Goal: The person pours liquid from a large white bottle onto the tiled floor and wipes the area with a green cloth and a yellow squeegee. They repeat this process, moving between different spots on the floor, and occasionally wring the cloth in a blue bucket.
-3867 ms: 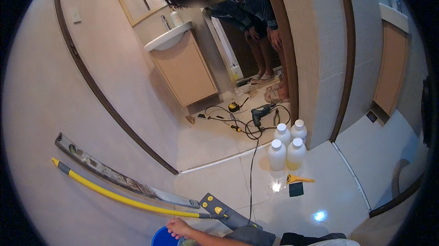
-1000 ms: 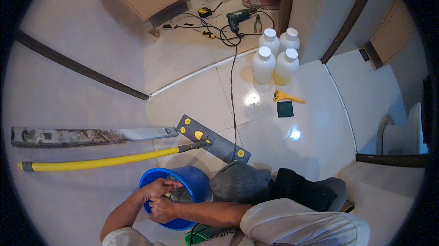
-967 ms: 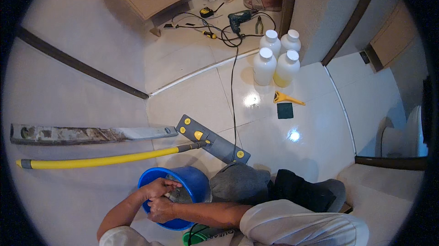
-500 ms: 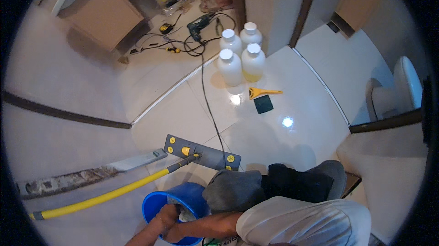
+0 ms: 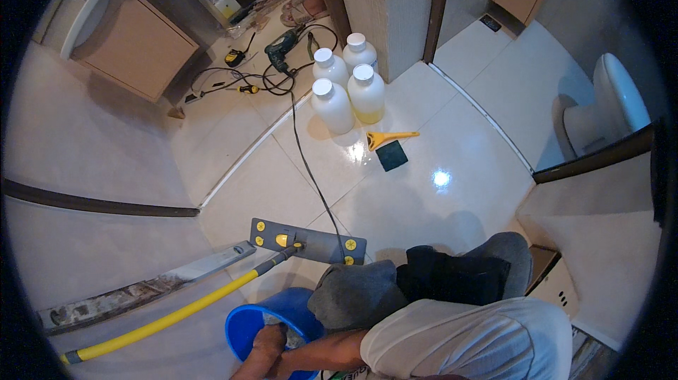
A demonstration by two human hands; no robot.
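Observation:
Both hands are low in the view, at the blue bucket [image 5: 239, 334]. My left hand [image 5: 269, 342] reaches over its rim and is closed on a wet-looking grey cloth [image 5: 293, 338], part of which shows beyond the knuckles. My right hand [image 5: 284, 364] lies across the bucket opening, close against the left wrist; its fingers are hidden. A flat mop [image 5: 321, 244] with a grey head and a yellow pole lies on the floor just beyond the bucket.
A long, stained metal bar [image 5: 148, 289] lies left of the pole. Several white bottles [image 5: 332, 107], a yellow scraper [image 5: 385, 139] and a dark green pad [image 5: 392, 157] are on the tiles ahead. A black cord [image 5: 308, 162] runs from a green drill [image 5: 282, 48]. A toilet [image 5: 593, 115] stands right.
My view has shifted, so the bottles and drill sit further left. Both hands remain at the bucket with the grey cloth, only slightly moved.

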